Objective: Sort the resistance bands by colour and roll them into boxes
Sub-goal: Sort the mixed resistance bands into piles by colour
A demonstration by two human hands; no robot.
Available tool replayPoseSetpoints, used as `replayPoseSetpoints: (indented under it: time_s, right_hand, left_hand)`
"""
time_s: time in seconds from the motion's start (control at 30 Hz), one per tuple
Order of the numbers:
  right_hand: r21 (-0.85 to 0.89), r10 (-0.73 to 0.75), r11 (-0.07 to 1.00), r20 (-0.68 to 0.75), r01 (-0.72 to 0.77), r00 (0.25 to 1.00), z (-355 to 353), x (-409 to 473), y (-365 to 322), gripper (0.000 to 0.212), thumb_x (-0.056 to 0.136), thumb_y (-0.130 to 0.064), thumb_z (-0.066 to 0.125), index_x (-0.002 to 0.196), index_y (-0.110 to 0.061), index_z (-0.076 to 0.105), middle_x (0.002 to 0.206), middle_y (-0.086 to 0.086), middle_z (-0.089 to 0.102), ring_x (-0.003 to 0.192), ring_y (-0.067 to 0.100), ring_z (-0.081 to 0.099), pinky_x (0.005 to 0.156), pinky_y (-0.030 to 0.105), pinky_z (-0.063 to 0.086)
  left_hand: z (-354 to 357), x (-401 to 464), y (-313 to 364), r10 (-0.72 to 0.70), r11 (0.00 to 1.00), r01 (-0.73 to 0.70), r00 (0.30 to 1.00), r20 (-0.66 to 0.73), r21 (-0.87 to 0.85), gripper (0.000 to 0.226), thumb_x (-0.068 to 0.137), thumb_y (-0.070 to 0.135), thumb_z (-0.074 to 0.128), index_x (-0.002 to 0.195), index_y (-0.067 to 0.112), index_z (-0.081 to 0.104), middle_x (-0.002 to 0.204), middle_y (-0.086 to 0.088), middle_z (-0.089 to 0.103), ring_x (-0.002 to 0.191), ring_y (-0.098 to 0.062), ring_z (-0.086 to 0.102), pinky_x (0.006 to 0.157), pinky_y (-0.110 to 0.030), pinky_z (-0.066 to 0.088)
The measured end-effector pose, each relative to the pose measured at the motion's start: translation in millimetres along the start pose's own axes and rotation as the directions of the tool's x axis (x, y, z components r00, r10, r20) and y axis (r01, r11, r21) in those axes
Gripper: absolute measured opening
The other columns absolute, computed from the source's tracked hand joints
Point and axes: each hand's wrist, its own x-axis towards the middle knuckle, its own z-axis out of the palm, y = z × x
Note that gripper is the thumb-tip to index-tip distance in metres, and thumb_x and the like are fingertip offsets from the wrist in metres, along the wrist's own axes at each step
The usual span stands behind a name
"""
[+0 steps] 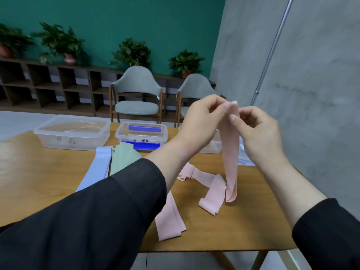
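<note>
I am holding the top end of a pink band (230, 152) up over the bench (48, 172), pinching it between the curled fingers of my left hand (202, 121) and my right hand (259, 133), both closed on the same short stretch of fabric. The band is hanging straight down from there, and its lower part is lying folded and looped on the bench just below. A second pink band (169, 219) is lying flat nearer to me, and a lilac band (97, 168) and a green band (124, 158) are lying side by side to the left.

To start the roll well, I judge I should be squaring the end first, turning it over tightly on itself, then winding evenly so the edges stay aligned (a loose first turn would probably let the whole roll slacken). The twisted loops below will likely need shaking out as I go.

Three clear boxes are standing along the far edge: a large box (72, 133) on the left, a middle box (142, 135) holding something blue, and a third box (212, 147) mostly hidden behind my hands. The first two are carrying dark handwritten marks on their fronts, but I am not able to read them
</note>
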Motion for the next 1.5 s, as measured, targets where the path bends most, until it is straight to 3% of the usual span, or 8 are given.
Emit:
replayPoseSetpoints:
  time_s: [0.13,0.43,0.6,0.77,0.9,1.1,1.3,1.5]
  right_hand:
    - [-0.003,0.097,0.995,0.087,-0.097,0.991,15,-22,0,0.008,0.092,-0.034,0.067,0.095,-0.027,0.066,0.083,-0.014,0.070,0.075,0.000,0.062,0.064,0.015,0.046]
    - [0.124,0.347,0.903,0.353,-0.412,0.869,61,-90,8,0.016,0.098,-0.010,0.057,0.104,-0.020,0.069,0.083,-0.012,0.075,0.069,-0.004,0.067,0.056,0.008,0.045]
    - [0.172,0.434,0.822,0.427,-0.542,0.793,86,-106,11,0.019,0.096,-0.013,0.061,0.106,-0.027,0.069,0.091,-0.006,0.076,0.078,0.004,0.070,0.061,0.016,0.050]
    - [-0.467,0.381,0.872,0.459,-0.147,0.802,110,-135,37,0.038,0.092,-0.026,0.064,0.130,-0.029,0.059,0.110,-0.007,0.060,0.097,0.010,0.055,0.083,0.025,0.046]
    - [-0.475,0.258,0.878,0.580,0.064,0.772,108,-149,54,0.021,0.097,-0.023,0.056,0.112,-0.015,0.069,0.113,-0.003,0.062,0.109,0.018,0.054,0.092,0.033,0.043]
    - [-0.461,0.107,0.885,0.330,0.061,0.938,64,-140,73,0.003,0.090,-0.018,0.068,0.087,-0.020,0.067,0.087,-0.009,0.058,0.082,0.010,0.054,0.075,0.028,0.046]
    - [-0.575,0.351,0.809,0.300,-0.125,0.887,31,-146,99,0.023,0.082,-0.045,0.074,0.096,-0.027,0.070,0.095,-0.016,0.060,0.095,0.010,0.052,0.086,0.025,0.039]
    - [-0.454,0.312,0.875,0.264,-0.168,0.913,32,-155,98,0.019,0.084,-0.019,0.074,0.075,-0.032,0.064,0.086,-0.019,0.063,0.090,0.004,0.055,0.083,0.035,0.044]
  left_hand:
    - [-20,6,17,-0.062,0.992,0.052,0.994,-0.088,-0.114,0.022,0.101,0.028,0.055,0.090,0.015,0.069,0.081,0.000,0.068,0.077,-0.014,0.060,0.080,-0.048,0.057]
    - [-93,20,-3,-0.001,0.965,0.058,0.976,-0.218,0.257,0.031,0.103,0.029,0.050,0.078,0.016,0.063,0.068,0.016,0.056,0.062,0.001,0.046,0.061,-0.019,0.038]
    - [-117,24,-49,-0.092,0.871,0.194,0.967,-0.237,0.451,0.028,0.103,0.029,0.051,0.084,0.015,0.066,0.074,0.011,0.060,0.066,-0.004,0.051,0.064,-0.031,0.042]
    - [-102,-9,-105,-0.232,0.658,0.352,0.936,-0.266,0.666,0.019,0.099,0.027,0.060,0.113,0.018,0.069,0.113,-0.003,0.066,0.102,-0.020,0.061,0.082,-0.032,0.045]
    - [-38,-67,-132,-0.295,0.750,0.288,0.951,-0.089,0.595,0.016,0.099,0.020,0.056,0.085,0.027,0.057,0.090,0.004,0.060,0.077,-0.009,0.052,0.066,-0.021,0.033]
    - [-5,-111,-164,-0.399,0.726,0.288,0.916,0.041,0.625,0.025,0.102,0.025,0.048,0.092,0.012,0.067,0.096,-0.007,0.062,0.091,-0.028,0.059,0.080,-0.039,0.045]
    - [-6,-113,-166,-0.371,0.752,0.272,0.927,0.045,0.600,0.026,0.101,0.034,0.051,0.097,0.016,0.071,0.100,-0.001,0.064,0.093,-0.021,0.058,0.082,-0.035,0.046]
    - [-5,-116,-164,-0.321,0.769,0.206,0.943,0.087,0.605,0.024,0.099,0.036,0.056,0.097,0.020,0.073,0.101,0.002,0.064,0.096,-0.020,0.058,0.092,-0.040,0.046]
